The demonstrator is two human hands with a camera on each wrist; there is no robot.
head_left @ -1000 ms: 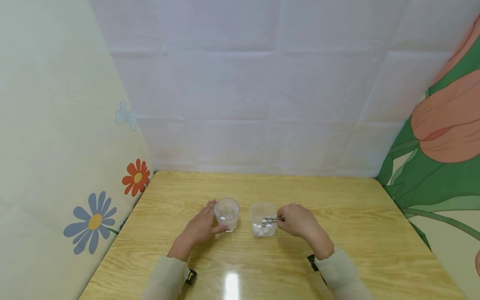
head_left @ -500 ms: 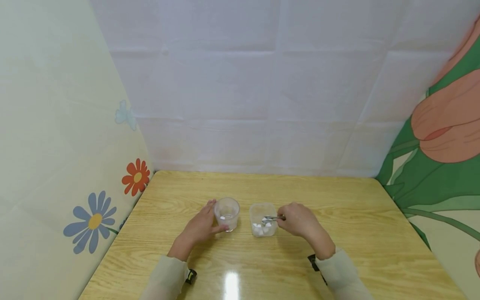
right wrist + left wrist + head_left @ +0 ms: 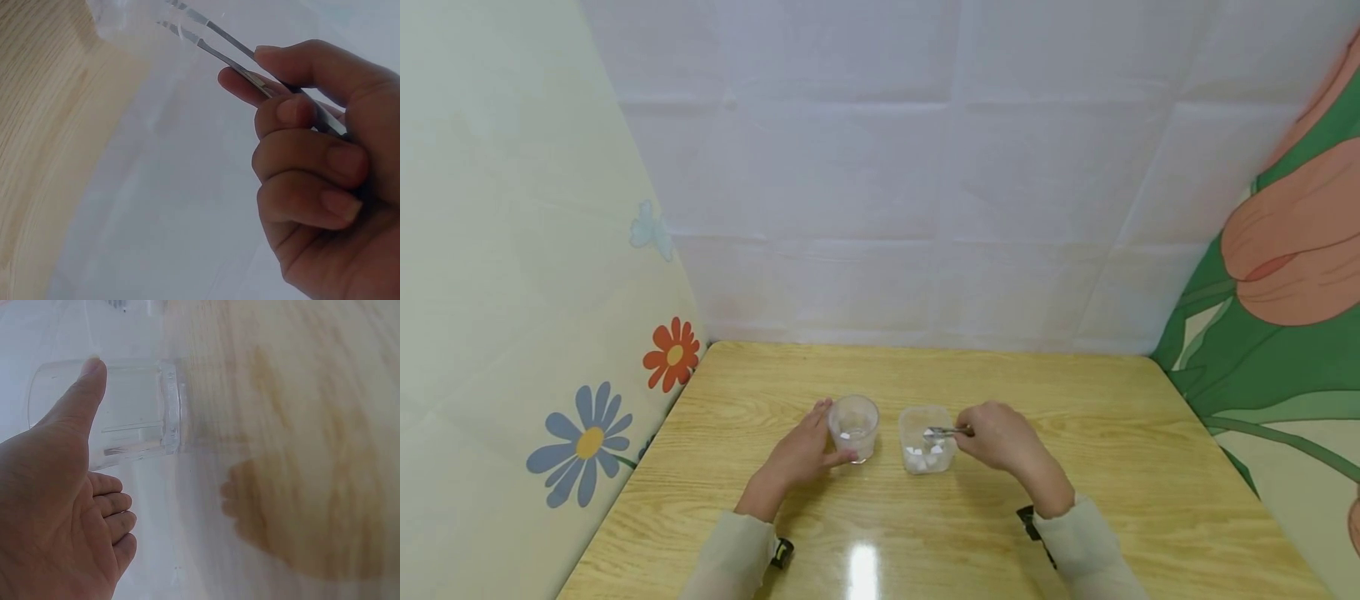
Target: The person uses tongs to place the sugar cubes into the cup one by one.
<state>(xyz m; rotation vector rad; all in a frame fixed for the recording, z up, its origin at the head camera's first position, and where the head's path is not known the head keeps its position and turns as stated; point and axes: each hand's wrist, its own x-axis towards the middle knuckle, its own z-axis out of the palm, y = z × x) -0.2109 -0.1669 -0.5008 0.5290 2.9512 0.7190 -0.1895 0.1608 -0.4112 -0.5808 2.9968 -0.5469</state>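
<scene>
In the head view, my left hand [image 3: 800, 450] holds a clear drinking glass [image 3: 854, 423] upright on the table, thumb in front and fingers at its left side. The left wrist view has the thumb [image 3: 84, 390] lying along the glass [image 3: 128, 406]. To its right stands a small translucent plastic box [image 3: 925, 414] with several white lumps [image 3: 919, 460] inside. My right hand [image 3: 1006, 437] grips slim metal tongs [image 3: 946, 432], their tips over the box. Up close, the two tong arms [image 3: 228, 53] stand apart; whether anything lies between the tips cannot be told.
Both things stand on a wood-grain table [image 3: 1045, 383]. Behind it hangs a white sheet [image 3: 880, 208], with flower-patterned cloth [image 3: 490, 292] at either side. A bright light reflection [image 3: 863, 571] shows near the front.
My right hand has shifted slightly up and to the right, and the tong tips sit a little higher in the box. The left hand and glass have stayed still.
</scene>
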